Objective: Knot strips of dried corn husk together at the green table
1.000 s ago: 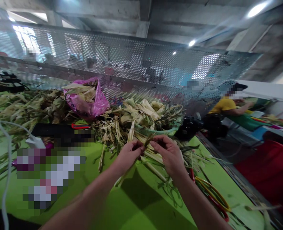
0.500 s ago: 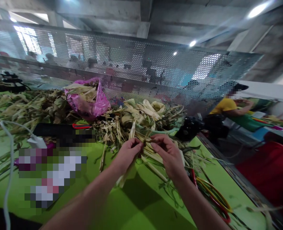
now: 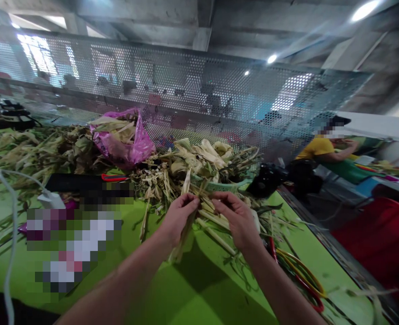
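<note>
My left hand (image 3: pixel 181 216) is closed, thumb against forefinger, on a dry corn husk strip. The strip's pale tail (image 3: pixel 178 253) hangs below the palm over the green table. My right hand (image 3: pixel 235 216) is just to the right, with its thumb and fingers drawn together near the same spot. Whatever sits between its fingertips is too small to make out. More pale husk strips (image 3: pixel 219 239) lie on the table between and under the hands. Behind the fingertips stands a light green basket (image 3: pixel 235 185) heaped with dried husks (image 3: pixel 209 155).
A pink plastic bag (image 3: pixel 128 149) of husks and a wide husk pile (image 3: pixel 50 149) lie at the back left. Red-handled scissors (image 3: pixel 113 178), a white cable (image 3: pixel 15 225) and red and yellow loops (image 3: pixel 302 275) flank my arms. A perforated metal screen (image 3: pixel 172 85) stands behind. A person sits at right.
My hands have moved slightly apart at the fingertips. The husk tail under my left hand has shifted a little to the right.
</note>
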Available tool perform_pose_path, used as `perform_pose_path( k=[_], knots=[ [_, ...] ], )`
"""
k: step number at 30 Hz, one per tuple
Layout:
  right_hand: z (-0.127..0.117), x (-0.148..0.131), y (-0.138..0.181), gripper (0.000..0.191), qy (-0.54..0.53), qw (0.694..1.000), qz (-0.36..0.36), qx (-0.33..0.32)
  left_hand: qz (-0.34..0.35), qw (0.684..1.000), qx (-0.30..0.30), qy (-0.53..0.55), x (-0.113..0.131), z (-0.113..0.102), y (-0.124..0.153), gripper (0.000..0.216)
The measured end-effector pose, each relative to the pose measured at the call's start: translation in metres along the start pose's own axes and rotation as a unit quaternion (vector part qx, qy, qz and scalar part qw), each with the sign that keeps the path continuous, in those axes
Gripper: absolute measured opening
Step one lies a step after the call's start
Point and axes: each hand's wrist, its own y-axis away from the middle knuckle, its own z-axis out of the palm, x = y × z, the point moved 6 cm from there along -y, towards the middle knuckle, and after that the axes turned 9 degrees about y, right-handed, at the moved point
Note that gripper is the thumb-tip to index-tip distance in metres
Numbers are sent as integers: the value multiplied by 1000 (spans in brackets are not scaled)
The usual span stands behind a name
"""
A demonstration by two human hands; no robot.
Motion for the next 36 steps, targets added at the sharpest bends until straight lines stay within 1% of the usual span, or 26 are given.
perform_pose_path(
  k=[2, 4, 5, 7, 9, 11, 13, 14, 15, 16, 17, 18, 19, 20, 21, 22, 23, 24, 27, 30, 32, 34, 36],
  knots=[
    [-3, -1, -1, 27, -22, 1000, 6, 21, 3, 999, 34, 34, 5, -5, -2, 29],
    [-1, -1, -2, 29, -32, 999, 15, 10, 20, 997, 59, 47, 12, -10, -4, 30],
    [2, 0, -1, 30, -34, 999, 28, -11, 29, 996, 65, 51, 15, -11, -5, 30],
    [15, 3, 2, 32, -27, 995, 57, -75, 46, 995, 70, 56, 19, -13, -7, 29],
    [28, 7, 6, 35, -20, 986, 80, -146, 61, 994, 74, 53, 21, -15, -8, 30],
    [35, 11, 9, 37, -16, 976, 94, -196, 65, 995, 68, 41, 22, -16, -8, 29],
    [33, 13, 8, 36, 8, 973, 88, -212, 64, 996, 63, 23, 25, -17, -9, 29],
    [29, 13, 6, 35, 39, 975, 72, -205, 75, 995, 66, 8, 29, -18, -9, 30],
    [23, 12, 3, 33, 85, 976, 49, -192, 102, 992, 75, -17, 37, -20, -9, 32],
    [17, 9, 1, 30, 144, 974, 22, -175, 145, 984, 89, -51, 48, -22, -8, 34],
    [10, 7, -2, 28, 211, 965, -4, -156, 203, 968, 105, -103, 60, -23, -5, 36],
    [4, 4, -3, 25, 280, 950, -27, -137, 266, 942, 114, -170, 73, -21, 0, 37],
    [-1, 1, -4, 22, 343, 930, -48, -121, 315, 910, 109, -245, 84, -16, 4, 36],
    [-4, -2, -5, 21, 394, 909, -71, -112, 342, 879, 78, -323, 89, -8, 7, 32],
    [-6, -4, -5, 21, 431, 891, -98, -109, 348, 851, 35, -391, 89, 1, 9, 27],
    [-7, -7, -5, 21, 456, 874, -127, -110, 339, 830, -14, -442, 84, 9, 9, 22],
    [-8, -9, -4, 22, 471, 861, -157, -112, 319, 818, -54, -476, 78, 14, 9, 18],
    [-8, -11, -4, 23, 480, 850, -185, -112, 295, 813, -86, -495, 70, 17, 9, 14],
    [-14, -17, -3, 23, 490, 834, -237, -85, 220, 821, -137, -509, 46, 18, 6, 11],
    [-21, -26, -2, 21, 483, 837, -255, -39, 167, 829, -147, -513, 30, 13, 2, 21],
    [-25, -35, -1, 21, 477, 839, -262, 3, 131, 842, -147, -503, 24, 9, 0, 24],
    [-32, -45, 2, 27, 471, 838, -267, 71, 85, 868, -149, -466, 19, 6, -1, 25],
    [-42, -52, 6, 36, 452, 838, -263, 153, 44, 897, -148, -413, 14, 5, -2, 27]
  ],
)
